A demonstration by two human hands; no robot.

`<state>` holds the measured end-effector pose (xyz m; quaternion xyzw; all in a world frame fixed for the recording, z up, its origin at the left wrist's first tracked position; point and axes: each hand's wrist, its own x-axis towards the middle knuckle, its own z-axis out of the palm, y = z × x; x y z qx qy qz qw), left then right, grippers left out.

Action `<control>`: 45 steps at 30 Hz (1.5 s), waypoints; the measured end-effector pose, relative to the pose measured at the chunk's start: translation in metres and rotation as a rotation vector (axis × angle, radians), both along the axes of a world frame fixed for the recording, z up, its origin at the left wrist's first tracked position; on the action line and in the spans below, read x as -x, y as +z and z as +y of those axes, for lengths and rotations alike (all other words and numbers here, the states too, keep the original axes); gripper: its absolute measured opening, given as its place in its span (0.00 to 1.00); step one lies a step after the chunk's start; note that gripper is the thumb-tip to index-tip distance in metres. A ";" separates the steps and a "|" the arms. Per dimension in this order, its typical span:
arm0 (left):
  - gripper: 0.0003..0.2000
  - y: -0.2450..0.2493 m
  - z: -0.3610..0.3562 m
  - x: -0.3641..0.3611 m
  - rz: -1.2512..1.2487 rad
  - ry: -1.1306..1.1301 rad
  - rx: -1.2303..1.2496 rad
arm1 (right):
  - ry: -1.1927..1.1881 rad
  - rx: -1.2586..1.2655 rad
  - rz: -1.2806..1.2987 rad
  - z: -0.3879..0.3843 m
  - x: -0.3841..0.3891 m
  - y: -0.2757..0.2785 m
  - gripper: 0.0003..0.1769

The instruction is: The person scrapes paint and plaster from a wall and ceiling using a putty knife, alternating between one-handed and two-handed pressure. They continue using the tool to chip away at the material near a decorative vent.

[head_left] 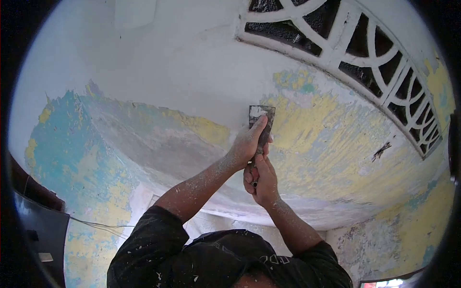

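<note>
A scraper (270, 115) with a flat, paint-smeared metal blade is held up against the wall, its blade edge at the border between white surface and flaking yellow paint. My left hand (247, 144) is closed around the upper part of the tool, the thumb laid along the blade. Just below, my right hand (264, 180) wraps the handle (255, 174), whose reddish end shows between the fingers. Both forearms are speckled with pale flakes.
White lattice vent blocks (331, 48) run along the upper right. Peeling turquoise paint (62, 139) covers the left side, and a bare grey patch (168, 149) lies left of my hands. Thin cables (101, 224) stretch from a dark panel (43, 240) at lower left.
</note>
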<state>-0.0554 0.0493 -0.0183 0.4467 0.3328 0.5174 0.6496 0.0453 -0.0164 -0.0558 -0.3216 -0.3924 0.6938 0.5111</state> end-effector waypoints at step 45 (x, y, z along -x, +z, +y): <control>0.29 -0.020 -0.030 -0.013 -0.074 -0.064 0.024 | 0.022 -0.010 -0.077 -0.028 -0.013 -0.006 0.16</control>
